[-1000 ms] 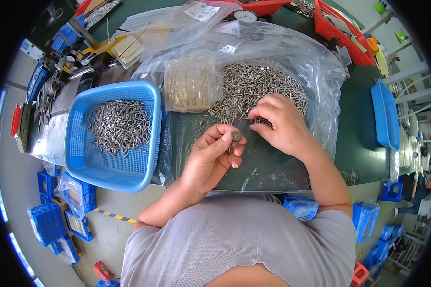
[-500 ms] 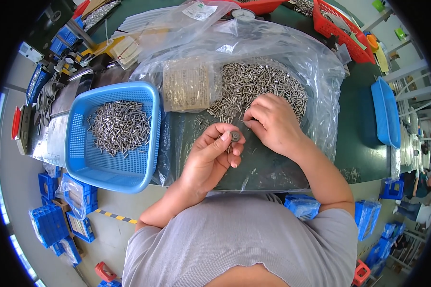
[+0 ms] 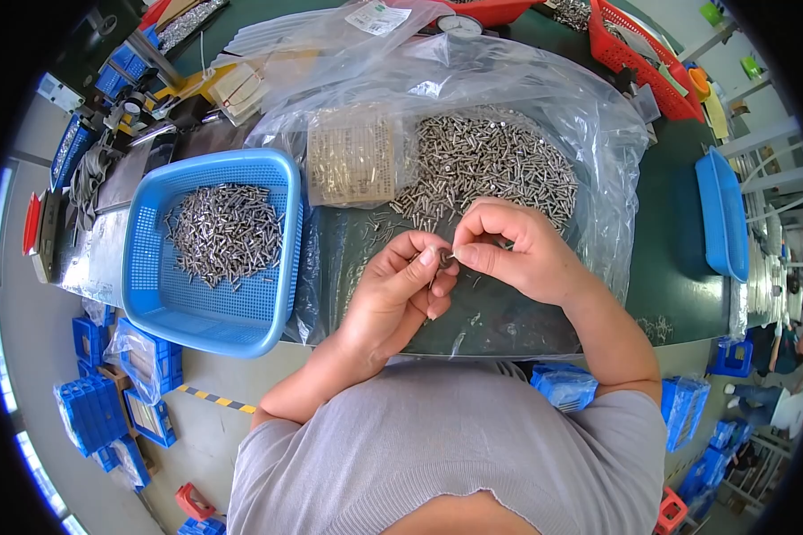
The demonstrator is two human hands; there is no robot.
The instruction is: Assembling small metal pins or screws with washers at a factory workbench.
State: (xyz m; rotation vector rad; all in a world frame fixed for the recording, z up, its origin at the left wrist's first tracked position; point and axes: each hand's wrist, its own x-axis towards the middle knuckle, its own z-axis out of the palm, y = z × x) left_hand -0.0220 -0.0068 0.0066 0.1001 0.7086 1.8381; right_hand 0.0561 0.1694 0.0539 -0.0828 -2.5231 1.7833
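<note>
Between the thumb and fingers of my left hand sits a small round dark metal piece, partly covered by the fingertips. My right hand pinches a tiny metal pin against the side of that piece; whether the pin is inside it cannot be seen. Both hands are over the near part of the green table. Just beyond them lies a heap of small metal pins on clear plastic sheeting. Left of my left hand, a blue perforated basket holds many similar pins.
A clear bag with a printed brown label lies left of the heap. A red basket and a round dial gauge are at the back. A blue tray stands on the right. Blue crates are on the floor.
My right hand has moved from the edge of the pin heap toward me and left, bringing a pin to the round piece. My left hand stays nearly in place.
</note>
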